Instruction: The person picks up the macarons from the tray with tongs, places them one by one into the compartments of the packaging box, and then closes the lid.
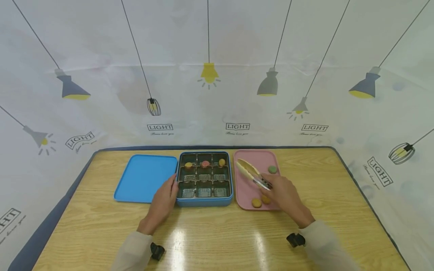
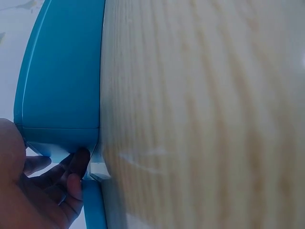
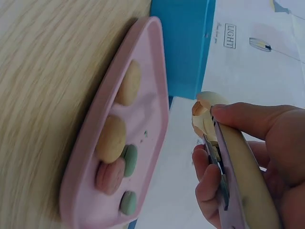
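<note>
My left hand [image 1: 164, 199] rests against the left wall of a blue box [image 1: 205, 202], its fingertips on the box's side in the left wrist view. Inside sits a dark divided insert [image 1: 204, 177]. Along its back row lie a yellow macaron [image 1: 188, 165], a pink macaron [image 1: 205, 164] and a brownish-yellow macaron [image 1: 222, 162]. My right hand [image 1: 283, 194] grips tongs [image 1: 252, 174] with cream tips, raised over a pink tray [image 1: 242, 199]. On that tray, the right wrist view shows two yellow macarons [image 3: 111, 138], a pink macaron [image 3: 110, 175] and two green macarons [image 3: 128, 202].
A flat blue lid [image 1: 145, 178] lies left of the box on the wooden table [image 1: 210, 237]. The pink tray stands close to the box's right side. Behind the table hangs a white backdrop [image 1: 183, 82] printed with lamps.
</note>
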A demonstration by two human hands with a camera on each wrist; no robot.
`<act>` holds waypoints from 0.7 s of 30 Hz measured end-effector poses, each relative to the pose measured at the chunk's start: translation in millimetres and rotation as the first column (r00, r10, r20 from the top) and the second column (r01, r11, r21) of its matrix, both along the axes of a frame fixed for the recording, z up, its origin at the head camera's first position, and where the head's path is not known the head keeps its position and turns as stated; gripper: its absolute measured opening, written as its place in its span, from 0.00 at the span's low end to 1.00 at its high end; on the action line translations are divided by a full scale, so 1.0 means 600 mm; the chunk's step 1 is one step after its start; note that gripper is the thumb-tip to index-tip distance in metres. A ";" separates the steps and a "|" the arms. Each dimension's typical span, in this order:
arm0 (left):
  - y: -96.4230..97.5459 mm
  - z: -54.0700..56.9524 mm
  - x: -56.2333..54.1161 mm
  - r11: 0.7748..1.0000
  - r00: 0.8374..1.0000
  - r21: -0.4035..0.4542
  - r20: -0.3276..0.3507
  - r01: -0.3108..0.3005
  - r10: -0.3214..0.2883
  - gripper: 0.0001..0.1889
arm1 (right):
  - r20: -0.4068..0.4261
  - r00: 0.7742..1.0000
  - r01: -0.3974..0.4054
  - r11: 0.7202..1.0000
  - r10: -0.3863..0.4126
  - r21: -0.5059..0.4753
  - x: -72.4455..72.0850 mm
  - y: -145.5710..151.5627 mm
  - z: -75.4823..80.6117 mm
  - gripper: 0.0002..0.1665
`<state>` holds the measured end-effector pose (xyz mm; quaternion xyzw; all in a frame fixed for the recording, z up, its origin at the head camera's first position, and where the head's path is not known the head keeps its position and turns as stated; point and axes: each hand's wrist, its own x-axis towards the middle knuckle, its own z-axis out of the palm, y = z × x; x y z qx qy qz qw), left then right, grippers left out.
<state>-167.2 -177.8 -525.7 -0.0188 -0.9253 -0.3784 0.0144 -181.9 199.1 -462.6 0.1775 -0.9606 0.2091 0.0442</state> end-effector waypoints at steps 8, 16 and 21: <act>-0.002 -0.001 0.001 1.000 1.000 -0.007 0.000 0.004 -0.004 0.27 | -0.052 0.998 -0.036 0.999 0.035 -0.025 -0.001 -0.042 0.012 0.17; -0.003 0.000 0.002 1.000 1.000 0.003 0.012 0.008 -0.008 0.29 | -0.016 0.998 -0.063 0.998 0.063 -0.017 0.000 -0.083 0.012 0.08; -0.002 0.001 0.002 1.000 1.000 0.001 0.006 0.010 -0.010 0.29 | -0.004 0.998 -0.062 0.998 0.062 -0.030 0.002 -0.092 0.007 0.09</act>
